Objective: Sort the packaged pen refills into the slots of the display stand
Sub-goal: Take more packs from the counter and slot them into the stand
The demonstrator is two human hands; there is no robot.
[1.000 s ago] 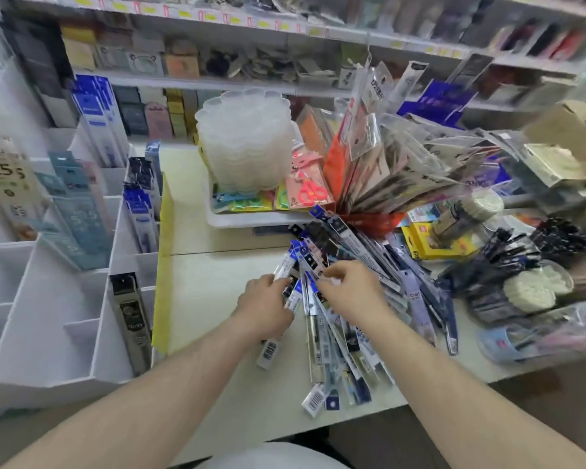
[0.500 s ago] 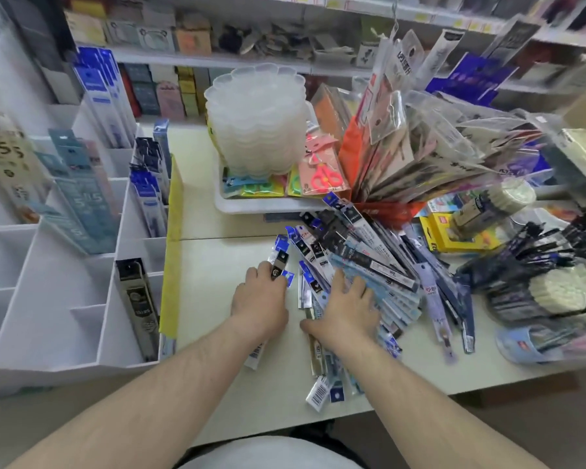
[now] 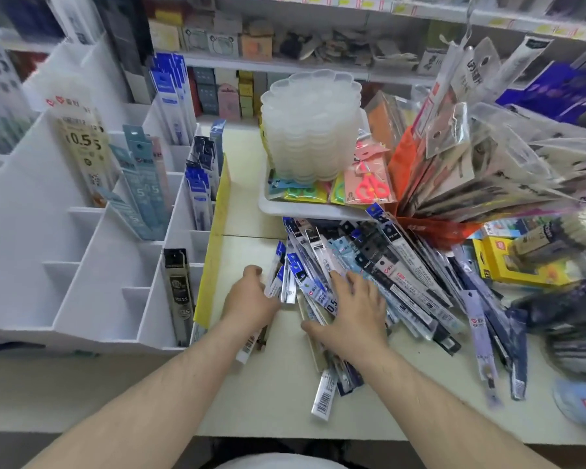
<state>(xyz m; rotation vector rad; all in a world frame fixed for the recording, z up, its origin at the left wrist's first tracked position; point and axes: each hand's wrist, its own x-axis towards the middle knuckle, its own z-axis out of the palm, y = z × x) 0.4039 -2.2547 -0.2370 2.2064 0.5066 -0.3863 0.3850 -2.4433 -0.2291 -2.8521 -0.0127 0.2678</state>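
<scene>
— What is changing at the counter since a moment ago?

— The pile of packaged pen refills (image 3: 369, 282) is spreading out flatter across the table (image 3: 285, 401), and the view is swinging toward the display stand (image 3: 92, 265). The right hand (image 3: 352, 313), bunched over the packs a second back, is now lying flat on the heap with its fingers (image 3: 349, 282) spread, pressing several packs down.

— And the other hand?

— The left hand (image 3: 249, 299) is sitting at the heap's left edge, fingers curled around a few long packs whose barcode ends are poking out beneath the wrist. Exactly how many it is holding, I cannot tell.

— So is anything going into the stand yet?

— Not from this batch. The refills are lying between the hands and fanning off to the right, just beside the stand's yellow edge. Some slots are already carrying blue and pale packs, a dark pack (image 3: 180, 292) is standing in a near slot, and many compartments are showing only white dividers.

— What does that say about progress?

— It looks like sorting by type is under way, with slotting next. Beyond the heap, a white tray (image 3: 285, 208) is bearing stacked clear containers (image 3: 312, 126) and pink scissors (image 3: 369, 184).
</scene>
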